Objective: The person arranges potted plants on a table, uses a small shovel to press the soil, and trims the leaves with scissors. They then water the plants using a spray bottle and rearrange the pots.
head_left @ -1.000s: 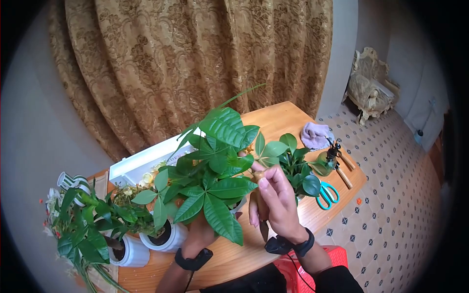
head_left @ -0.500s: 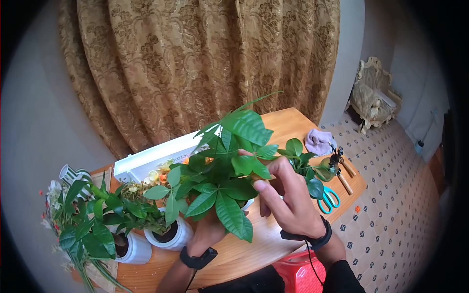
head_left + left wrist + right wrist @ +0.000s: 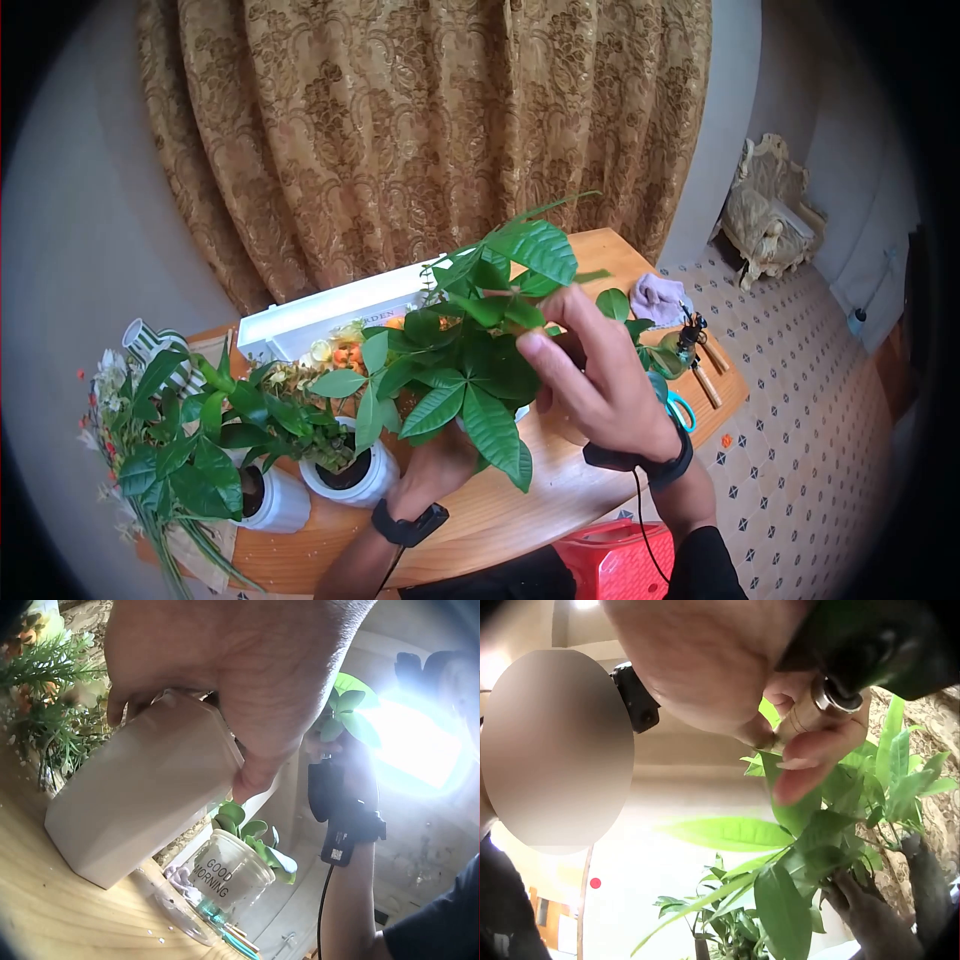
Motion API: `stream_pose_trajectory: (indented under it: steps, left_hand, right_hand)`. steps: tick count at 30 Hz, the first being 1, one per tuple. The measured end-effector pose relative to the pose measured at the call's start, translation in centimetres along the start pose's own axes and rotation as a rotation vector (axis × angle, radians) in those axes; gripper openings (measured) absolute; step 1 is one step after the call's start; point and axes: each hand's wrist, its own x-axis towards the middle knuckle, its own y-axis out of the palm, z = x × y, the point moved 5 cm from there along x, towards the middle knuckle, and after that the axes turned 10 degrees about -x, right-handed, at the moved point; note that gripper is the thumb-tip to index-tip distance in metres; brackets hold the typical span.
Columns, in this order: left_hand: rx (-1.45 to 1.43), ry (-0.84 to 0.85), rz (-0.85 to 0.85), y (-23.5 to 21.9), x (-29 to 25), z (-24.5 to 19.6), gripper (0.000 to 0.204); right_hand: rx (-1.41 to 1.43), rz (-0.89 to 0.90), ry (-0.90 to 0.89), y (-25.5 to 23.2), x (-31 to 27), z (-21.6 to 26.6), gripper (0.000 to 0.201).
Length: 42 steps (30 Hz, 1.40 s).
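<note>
A leafy green plant [image 3: 435, 410] with broad fanned leaves rises from a smooth white pot [image 3: 142, 787]. My left hand [image 3: 440, 465] grips that pot from above at its rim, fingers and thumb on either side; in the left wrist view the pot leans over. Up among the upper leaves is my right hand [image 3: 610, 390], thumb and forefinger at a leaf [image 3: 500, 310]. Curled in the same hand is a wooden-handled tool [image 3: 810, 716] with a metal collar, its far end hidden. Thick brown stems [image 3: 870, 922] show in the right wrist view.
Two white-potted plants stand left, one pot [image 3: 370, 480] beside the left wrist. A white planter box [image 3: 330, 325] lies behind. To the right are a lettered pot [image 3: 225, 877], teal scissors [image 3: 682, 412], wooden-handled tools [image 3: 708, 385] and a purple cloth [image 3: 658, 300].
My right hand has risen from beside the plant to its upper leaves, and the tool's blade, earlier pointing down, is out of sight. The left hand keeps its grip below.
</note>
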Motion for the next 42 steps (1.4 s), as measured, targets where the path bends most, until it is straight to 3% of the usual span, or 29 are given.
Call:
stream_pose_trajectory:
  steps: [2, 6, 9, 11, 18, 20, 30, 33, 42]
  left_hand:
    - [-0.028, -0.023, -0.019, 0.0, -0.2, 0.4, 0.042]
    - [-0.101, -0.029, -0.017, 0.2, -0.1, 0.8, 0.044]
    - [-0.034, 0.014, -0.024, -0.1, 0.2, -0.7, 0.043]
    - [-0.021, 0.001, 0.006, -0.1, 0.3, -0.9, 0.043]
    - [-0.047, 0.013, -0.034, -0.2, 0.1, -0.9, 0.043]
    - [-0.028, 0.026, -0.023, -0.1, 0.1, -0.8, 0.044]
    - [-0.105, 0.001, -0.009, -0.1, 0.3, -0.9, 0.039]
    - [-0.021, 0.087, -0.012, -0.2, 0.1, -0.8, 0.038]
    - [-0.066, 0.001, -0.021, -0.3, 0.0, -0.7, 0.036]
  right_hand:
    - [0.058, 0.042, 0.080, -0.1, 0.6, 0.0, 0.017]
    - [0.047, 0.059, -0.003, -0.2, 1.2, -0.4, 0.017]
    - [0.065, -0.069, -0.067, -0.8, 1.1, -0.2, 0.018]
    - [0.013, -0.007, 0.036, -1.4, 0.7, -0.2, 0.019]
    - [-0.090, -0.061, 0.076, -1.8, 0.1, 0.3, 0.019]
    - [-0.120, -0.095, -0.034, -1.7, -0.1, -0.4, 0.019]
    - [-0.208, -0.055, -0.003, -0.8, -0.4, 0.3, 0.020]
    - [-0.204, -0.070, -0.017, -0.7, -0.5, 1.2, 0.020]
    - [-0.294, -0.114, -0.125, -0.3, -0.7, 1.4, 0.018]
